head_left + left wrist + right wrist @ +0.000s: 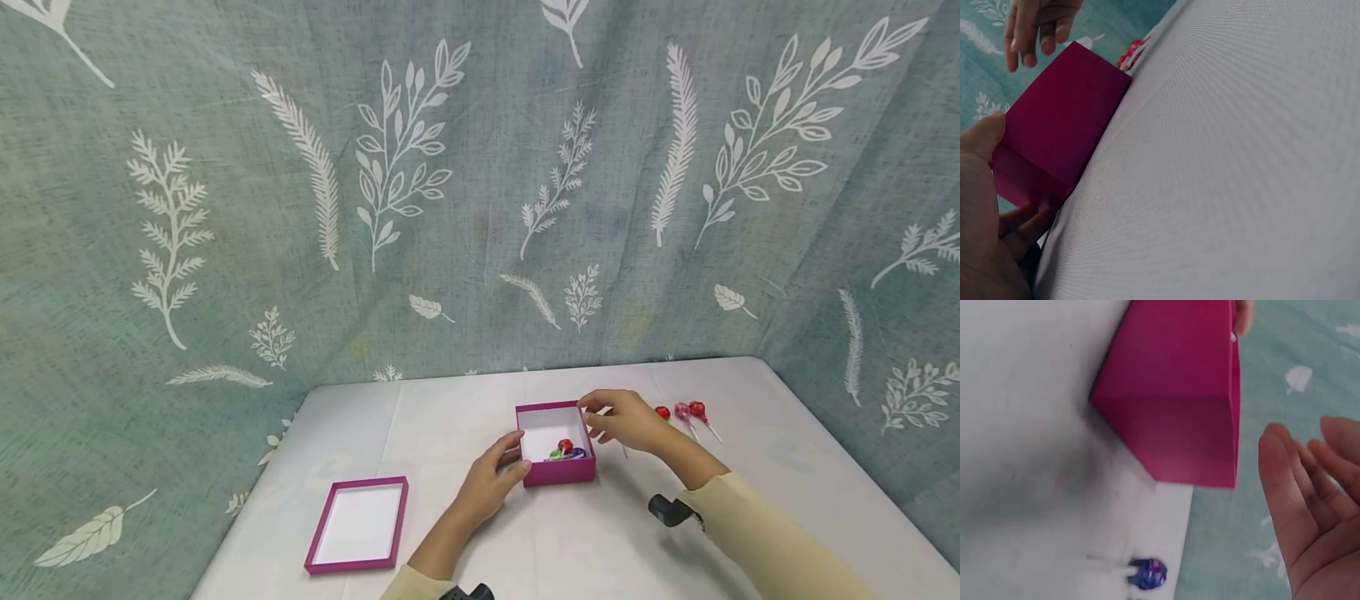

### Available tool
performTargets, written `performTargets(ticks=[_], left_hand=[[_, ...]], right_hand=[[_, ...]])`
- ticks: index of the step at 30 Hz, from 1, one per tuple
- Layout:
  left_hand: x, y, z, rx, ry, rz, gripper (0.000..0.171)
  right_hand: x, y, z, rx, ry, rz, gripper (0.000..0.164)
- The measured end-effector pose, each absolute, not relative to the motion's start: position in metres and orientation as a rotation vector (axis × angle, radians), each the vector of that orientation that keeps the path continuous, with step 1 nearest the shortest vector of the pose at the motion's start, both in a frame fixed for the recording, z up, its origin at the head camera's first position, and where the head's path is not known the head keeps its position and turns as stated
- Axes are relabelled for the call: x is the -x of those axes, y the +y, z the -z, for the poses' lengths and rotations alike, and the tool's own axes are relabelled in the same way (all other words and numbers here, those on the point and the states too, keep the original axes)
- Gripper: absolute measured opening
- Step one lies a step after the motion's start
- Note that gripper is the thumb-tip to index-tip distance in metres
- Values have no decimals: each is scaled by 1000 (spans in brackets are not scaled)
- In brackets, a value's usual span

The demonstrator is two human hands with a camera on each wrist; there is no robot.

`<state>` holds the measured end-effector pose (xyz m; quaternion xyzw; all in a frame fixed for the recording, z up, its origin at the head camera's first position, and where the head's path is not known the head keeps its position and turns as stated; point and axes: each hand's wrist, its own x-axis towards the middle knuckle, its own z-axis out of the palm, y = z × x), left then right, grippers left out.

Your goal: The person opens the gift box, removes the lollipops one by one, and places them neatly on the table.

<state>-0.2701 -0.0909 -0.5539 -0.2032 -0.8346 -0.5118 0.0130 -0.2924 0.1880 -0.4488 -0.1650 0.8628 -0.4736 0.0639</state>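
A magenta open-topped box (pixel 559 472) with a white inside stands on the table in the head view. Lollipops with red, green and purple wrappers (pixel 566 447) lie in its near right part. My left hand (pixel 486 482) grips the box's left side, and the left wrist view has the thumb at the upper edge and fingers lower down the wall (pixel 1054 112). At the box's far right corner hovers my right hand (pixel 621 419). Its fingers are loosely bent and hold nothing; the right wrist view shows them apart from the box (pixel 1166 431).
A magenta lid (pixel 402 521), white inside, lies at the left of the table. Right of the box are lollipops in red (pixel 697 409) and pink (pixel 682 410). One purple-wrapped lollipop (pixel 1149 573) lies beyond the box. A leaf-patterned curtain (pixel 480 250) hangs behind the table.
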Motion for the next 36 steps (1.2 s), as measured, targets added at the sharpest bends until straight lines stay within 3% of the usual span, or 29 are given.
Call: performTargets(ticks=[9, 15, 29, 36], left_hand=[[268, -90, 553, 635, -2602, 1609, 58], [270, -90, 554, 654, -2586, 1601, 56], [269, -92, 553, 705, -2555, 1573, 59], [271, -92, 553, 706, -2564, 1574, 58]], right_hand=[[291, 159, 452, 855, 2590, 1114, 23], [289, 145, 448, 1013, 2628, 795, 47], [282, 116, 458, 635, 2630, 488, 89], [288, 111, 464, 629, 2631, 521, 84]])
